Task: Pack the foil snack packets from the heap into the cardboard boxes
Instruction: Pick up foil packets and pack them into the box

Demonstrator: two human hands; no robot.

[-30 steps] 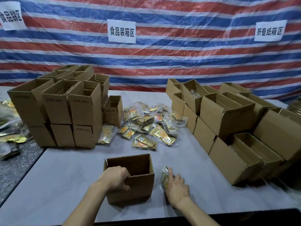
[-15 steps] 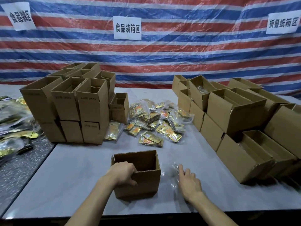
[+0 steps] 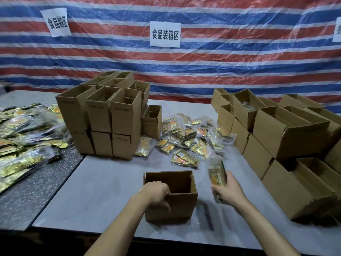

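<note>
An open cardboard box stands near the table's front edge. My left hand grips its near left rim, fingers curled over the wall. My right hand holds a foil snack packet upright, lifted off the table just right of the box. The heap of foil packets lies farther back in the middle of the grey table. I cannot see into the bottom of the box.
Stacked empty boxes stand at the back left and more open boxes crowd the right side. Another pile of foil packets covers a dark speckled table at the left. A striped tarp with paper signs hangs behind.
My right hand has picked the packet up from the table and raised it beside the box. My left hand keeps its grip on the box rim. My view has turned to the left.
</note>
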